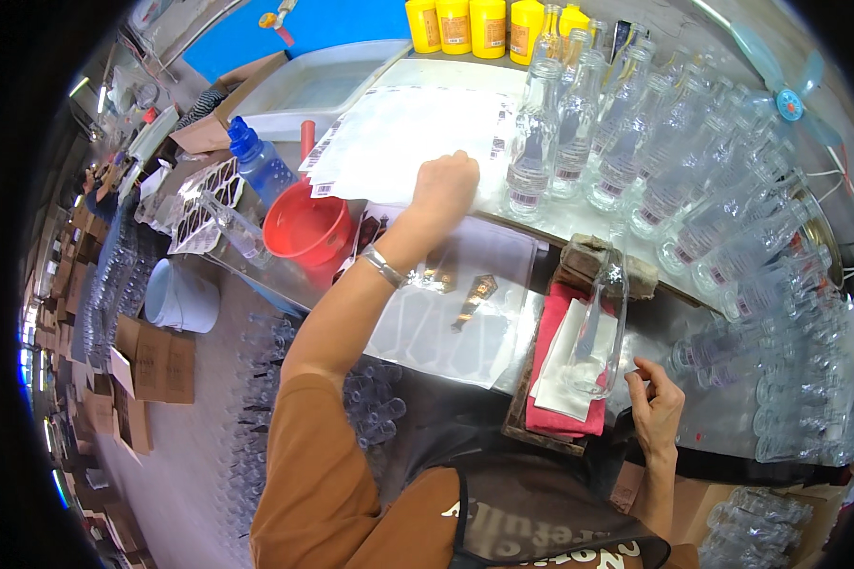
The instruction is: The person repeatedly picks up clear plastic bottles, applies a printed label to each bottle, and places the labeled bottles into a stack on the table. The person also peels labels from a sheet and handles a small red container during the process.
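Observation:
My left hand [449,185] is closed above a stack of white printed sheets [417,133]; whatever its fingers hold, if anything, is hidden. Close to the base of a clear glass bottle [595,346] is my right hand [657,406], its fingers loosely bent with a gap between thumb and forefinger and nothing visible in it. That bottle lies with its neck pointing away, on a folded white cloth [558,379] over a red cloth [541,417]. Its neck end rests by a worn block [636,275]. Between my arms lies a clear sheet with gold-and-black labels [474,302].
Many upright glass bottles [626,142] crowd the right side. To the left are a red bucket [306,228], a blue-capped bottle [261,166] and a white bucket [182,294]. Yellow containers [487,28] and a shallow plastic tub [313,85] line the back. More bottles stand below the table.

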Available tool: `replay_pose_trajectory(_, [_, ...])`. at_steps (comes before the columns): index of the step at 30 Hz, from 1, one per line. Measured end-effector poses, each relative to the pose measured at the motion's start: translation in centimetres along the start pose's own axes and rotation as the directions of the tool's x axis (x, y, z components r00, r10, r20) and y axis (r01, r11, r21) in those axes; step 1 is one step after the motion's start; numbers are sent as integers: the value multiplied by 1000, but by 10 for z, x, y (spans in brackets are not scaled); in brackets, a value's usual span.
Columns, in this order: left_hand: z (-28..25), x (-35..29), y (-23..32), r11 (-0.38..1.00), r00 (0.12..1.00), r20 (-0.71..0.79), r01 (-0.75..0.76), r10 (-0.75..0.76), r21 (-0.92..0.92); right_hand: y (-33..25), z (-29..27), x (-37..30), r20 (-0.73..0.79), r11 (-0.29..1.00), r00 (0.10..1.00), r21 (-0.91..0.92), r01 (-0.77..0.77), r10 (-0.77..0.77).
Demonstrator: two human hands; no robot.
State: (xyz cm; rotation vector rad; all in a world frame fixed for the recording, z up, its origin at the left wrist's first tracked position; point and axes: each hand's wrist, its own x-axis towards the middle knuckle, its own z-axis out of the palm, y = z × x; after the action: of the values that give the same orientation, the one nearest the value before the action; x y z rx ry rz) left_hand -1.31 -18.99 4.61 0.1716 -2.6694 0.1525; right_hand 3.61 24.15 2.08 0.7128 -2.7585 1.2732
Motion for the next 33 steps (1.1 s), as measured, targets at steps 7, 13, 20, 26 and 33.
replay_pose_trajectory(7, [-7, 8, 4, 1000, 996, 87, -22, 20, 23, 8, -1, -3, 14, 1000, 1000, -8, -8, 8])
replay_pose_trajectory(13, [-2, 11, -13, 979, 987, 5, 157, -158, -133, 8, -2, -6, -3, 1000, 1000, 12, -26, 26])
replay_pose_trajectory(20, [20, -6, -137, 179, 572, -47, 176, -819, -968, 21, -5, -1, -1, 995, 996, -44, -87, 87])
replay_pose_trajectory(26, [48, -63, -230, 302, 185, -241, 489, -953, -818, 30, -3, 2, 5, 990, 992, -73, -123, 123])
replay_pose_trajectory(33, [13, 1, -158, 787, 781, -202, 502, -590, -357, 27, -6, 9, -22, 989, 992, -71, -126, 125])
